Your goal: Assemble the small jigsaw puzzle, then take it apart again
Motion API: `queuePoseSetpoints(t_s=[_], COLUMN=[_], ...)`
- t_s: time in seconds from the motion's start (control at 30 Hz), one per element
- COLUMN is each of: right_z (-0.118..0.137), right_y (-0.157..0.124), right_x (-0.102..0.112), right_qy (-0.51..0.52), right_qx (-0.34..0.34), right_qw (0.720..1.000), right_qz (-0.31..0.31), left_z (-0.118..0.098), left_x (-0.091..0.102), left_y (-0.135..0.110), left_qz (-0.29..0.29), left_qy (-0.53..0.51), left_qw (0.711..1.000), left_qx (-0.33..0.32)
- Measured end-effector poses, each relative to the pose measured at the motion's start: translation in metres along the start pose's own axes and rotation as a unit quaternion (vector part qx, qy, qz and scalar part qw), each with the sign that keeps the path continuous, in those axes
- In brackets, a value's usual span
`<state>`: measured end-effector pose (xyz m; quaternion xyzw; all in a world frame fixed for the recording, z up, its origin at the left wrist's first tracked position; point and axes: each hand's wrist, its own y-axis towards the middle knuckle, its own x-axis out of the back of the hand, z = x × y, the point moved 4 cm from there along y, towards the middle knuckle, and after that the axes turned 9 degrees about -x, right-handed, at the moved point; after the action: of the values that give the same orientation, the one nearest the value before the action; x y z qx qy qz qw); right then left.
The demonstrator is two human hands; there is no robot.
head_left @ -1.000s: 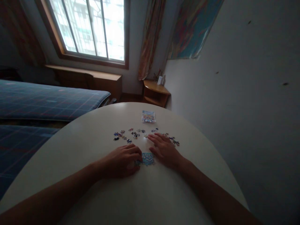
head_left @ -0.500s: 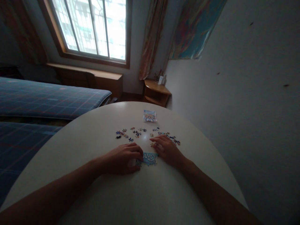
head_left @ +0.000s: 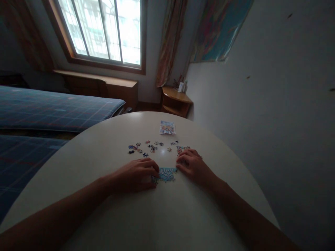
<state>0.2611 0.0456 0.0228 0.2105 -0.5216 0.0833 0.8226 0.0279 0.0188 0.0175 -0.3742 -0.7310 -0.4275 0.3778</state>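
Observation:
A partly joined jigsaw puzzle, light blue with lettering, lies flat on the table in front of me. My left hand grips its left end, with fingers at the upper edge and thumb at the lower one. By the puzzle's upper right corner is my right hand, its fingers curled and the tips close together. Whatever may be between those tips is hidden. Loose puzzle pieces lie just beyond the right hand, some of them covered by it.
More loose pieces are scattered at the middle and left of the white round table. Behind them lies a small picture packet. A plaid mattress stands to the left, and a wall rises on the right.
My right hand has drawn back slightly to the right, its fingers more curled. The piece that lay under its fingertips no longer shows there. My left hand stays on the puzzle.

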Motion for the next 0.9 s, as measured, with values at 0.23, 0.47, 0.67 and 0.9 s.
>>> queuePoseSetpoints(t_s=[0.23, 0.47, 0.67, 0.9], right_z=[-0.005, 0.002, 0.011, 0.035], right_y=[-0.008, -0.013, -0.015, -0.023], right_x=[0.015, 0.017, 0.013, 0.007], right_qy=[-0.049, -0.067, -0.046, 0.018], right_qx=[0.011, 0.018, 0.035, 0.069], right_qw=[0.997, 0.997, 0.998, 0.993], right_qz=[0.055, 0.045, 0.031, 0.092], left_z=[0.000, 0.007, 0.012, 0.014], left_x=[0.002, 0.002, 0.004, -0.003], left_y=[0.000, -0.003, -0.005, -0.003], left_qz=[0.009, 0.017, -0.017, -0.013], left_qy=[0.016, 0.059, 0.093, 0.080], left_qw=[1.000, 0.997, 0.994, 0.996], left_qx=[0.014, 0.037, 0.051, 0.041])
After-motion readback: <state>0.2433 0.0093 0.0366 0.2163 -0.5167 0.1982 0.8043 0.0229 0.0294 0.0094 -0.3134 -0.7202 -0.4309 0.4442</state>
